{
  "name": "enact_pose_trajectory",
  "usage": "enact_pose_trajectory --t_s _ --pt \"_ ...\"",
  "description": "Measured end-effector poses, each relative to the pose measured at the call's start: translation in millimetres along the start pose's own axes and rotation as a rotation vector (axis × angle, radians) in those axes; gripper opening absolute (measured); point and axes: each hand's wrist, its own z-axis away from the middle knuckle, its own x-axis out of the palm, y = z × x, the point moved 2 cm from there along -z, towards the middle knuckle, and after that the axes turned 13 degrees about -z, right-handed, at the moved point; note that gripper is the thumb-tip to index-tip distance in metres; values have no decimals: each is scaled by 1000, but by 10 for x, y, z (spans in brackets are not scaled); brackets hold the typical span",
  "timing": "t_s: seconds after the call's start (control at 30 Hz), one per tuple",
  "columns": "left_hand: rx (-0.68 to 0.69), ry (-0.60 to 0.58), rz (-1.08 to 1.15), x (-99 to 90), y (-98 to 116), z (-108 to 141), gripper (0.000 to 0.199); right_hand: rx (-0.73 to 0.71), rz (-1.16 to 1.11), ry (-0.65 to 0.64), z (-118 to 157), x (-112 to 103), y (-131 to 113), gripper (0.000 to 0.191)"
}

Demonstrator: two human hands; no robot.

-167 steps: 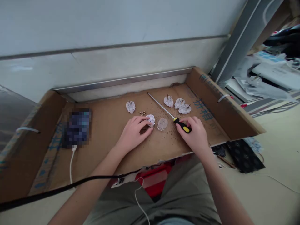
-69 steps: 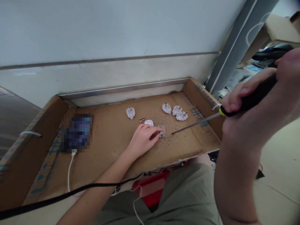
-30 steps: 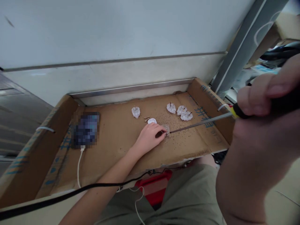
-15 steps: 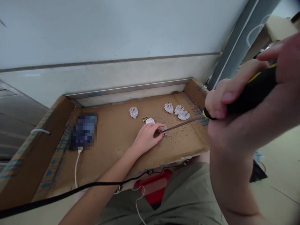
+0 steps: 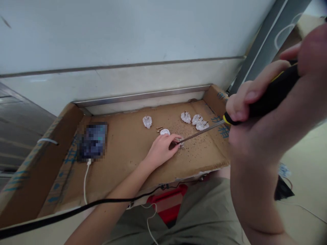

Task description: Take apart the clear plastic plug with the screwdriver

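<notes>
Pinching a small clear plug piece (image 5: pixel 180 142) near the cardboard tray's (image 5: pixel 122 160) front-right edge, the left hand (image 5: pixel 160 151) is closing fingertips on it; it is looking light, stiff, brittle, best held by its rim. The right hand (image 5: pixel 265 115) is gripping the screwdriver (image 5: pixel 245 110) by its black handle, fist fully closed, tip meeting the piece. Blue printing on the tray's right wall is reading illegibly.

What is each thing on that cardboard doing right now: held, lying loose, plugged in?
Screwdriver: gripped in right hand, tip down on a clear plug part.
Clear plug part: pinned to the cardboard tray by left hand.
Three clear plugs: lying loose, pins up.
Lone plug: lying loose.
Brass screws: loose.
Phone: white cable plugged in.
</notes>
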Motion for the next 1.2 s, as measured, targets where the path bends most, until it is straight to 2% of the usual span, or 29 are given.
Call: enact_pose_trajectory --t_s 0.07,0.17,0.23,0.3,0.37,0.43,0.53,0.67,0.77,0.87,0.93,1.0,1.1,1.2 --pt "-5 -3 -3 4 -3 1 21 2 39 69 -8 43 13 41" --pt "-12 4 -14 15 -11 2 21 -133 43 52 -61 110 75 36" --pt "-14 12 -23 25 -16 2 21 -206 39 -27 -98 144 122 22" --pt "-14 16 -33 34 -21 1 22 -149 54 -146 -113 175 154 11" --pt "-14 16 -42 41 -23 0 23 -106 71 -236 -96 205 136 16" --pt "-14 16 -44 44 -24 -1 23 -178 97 -303 -64 241 72 29" --pt "-19 25 -42 44 -23 -4 25 -268 186 -418 -47 304 7 30" --pt "-23 3 -30 41 -20 -14 24 -219 192 -561 -125 362 42 28" --pt "-14 -20 -24 34 -14 -18 21 -219 172 -622 -196 379 48 33" --pt "-13 -29 -29 22 -9 -17 17 -34 153 -693 -263 364 30 40" --pt "-17 -31 -28 17 -6 -16 17 61 147 -747 -304 343 9 39" --pt "-21 -22 -24 14 -5 -16 19 27 133 -759 -338 327 -12 33" --pt "-27 -22 -22 21 -9 -19 21 -56 91 -682 -351 336 19 34" --pt "-35 -29 -14 34 -17 -20 24 41 21 -608 -309 371 144 43"
